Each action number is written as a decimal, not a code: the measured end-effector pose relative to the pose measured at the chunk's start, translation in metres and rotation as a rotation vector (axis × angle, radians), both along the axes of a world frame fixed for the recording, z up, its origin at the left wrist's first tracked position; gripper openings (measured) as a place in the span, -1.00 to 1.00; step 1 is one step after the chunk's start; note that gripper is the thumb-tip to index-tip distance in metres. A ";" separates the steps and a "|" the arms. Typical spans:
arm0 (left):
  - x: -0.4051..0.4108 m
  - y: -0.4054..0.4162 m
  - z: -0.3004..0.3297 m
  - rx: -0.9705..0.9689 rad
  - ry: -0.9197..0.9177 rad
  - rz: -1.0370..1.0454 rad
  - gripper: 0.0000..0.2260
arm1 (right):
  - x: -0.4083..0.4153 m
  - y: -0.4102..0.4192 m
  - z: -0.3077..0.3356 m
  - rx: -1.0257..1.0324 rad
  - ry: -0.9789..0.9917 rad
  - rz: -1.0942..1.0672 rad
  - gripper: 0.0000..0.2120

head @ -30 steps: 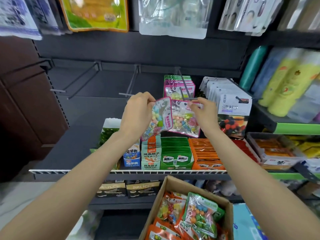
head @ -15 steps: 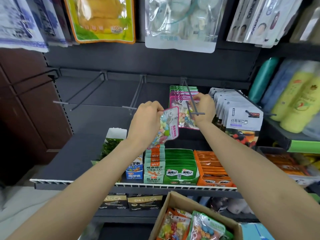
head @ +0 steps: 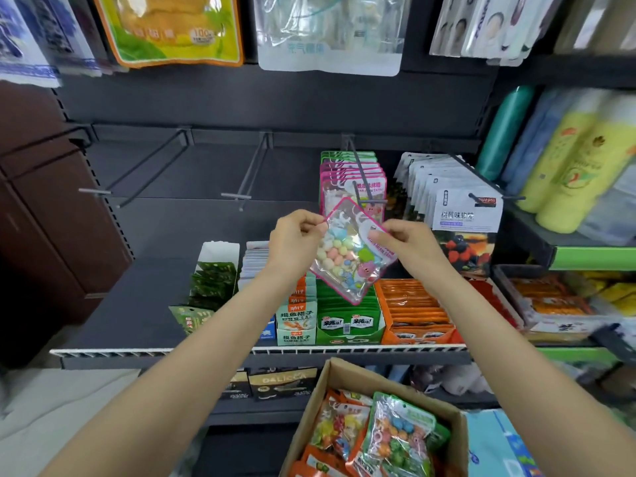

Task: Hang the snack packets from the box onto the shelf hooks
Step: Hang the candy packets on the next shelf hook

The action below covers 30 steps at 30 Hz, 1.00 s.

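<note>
A pink-edged clear snack packet (head: 347, 256) of pastel candy balls hangs tilted between my hands, just below the tip of a hook (head: 364, 197). My left hand (head: 296, 242) pinches its upper left corner. My right hand (head: 409, 244) pinches its right edge. On that hook hang several matching pink packets (head: 351, 177), with green ones behind. The cardboard box (head: 309, 411) at the bottom holds more packets, orange and green (head: 399, 438).
Two bare hooks (head: 241, 196) (head: 96, 191) stick out to the left. White berry packets (head: 464, 208) hang on the hook to the right. Snack boxes (head: 347, 321) line the wire-edged shelf (head: 137, 352) below. Yellow bottles (head: 578, 166) stand at the right.
My right hand left the packet it had put on the hook and came down to the packet in my left hand. Both hands now hold that packet, turned flat toward me.
</note>
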<state>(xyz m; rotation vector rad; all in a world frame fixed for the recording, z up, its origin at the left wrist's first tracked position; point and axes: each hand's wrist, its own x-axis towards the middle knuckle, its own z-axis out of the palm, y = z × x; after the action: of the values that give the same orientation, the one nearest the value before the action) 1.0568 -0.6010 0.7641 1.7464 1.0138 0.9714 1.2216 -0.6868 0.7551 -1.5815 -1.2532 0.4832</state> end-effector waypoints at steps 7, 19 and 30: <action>0.012 -0.002 0.002 -0.004 0.097 0.057 -0.91 | 0.004 0.015 0.008 0.096 0.068 -0.186 -0.87; 0.017 0.009 -0.010 -0.147 0.046 0.119 -0.80 | 0.002 0.029 0.013 0.112 -0.148 -0.263 -0.88; 0.048 0.045 -0.004 -0.081 0.162 0.151 -0.85 | 0.018 0.073 0.020 0.077 -0.494 -0.419 -0.90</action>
<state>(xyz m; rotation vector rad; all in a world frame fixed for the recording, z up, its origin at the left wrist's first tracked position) 1.1045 -0.5562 0.7598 1.7222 1.2871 0.8788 1.2397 -0.6133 0.7753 -1.8992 -1.2237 -0.2336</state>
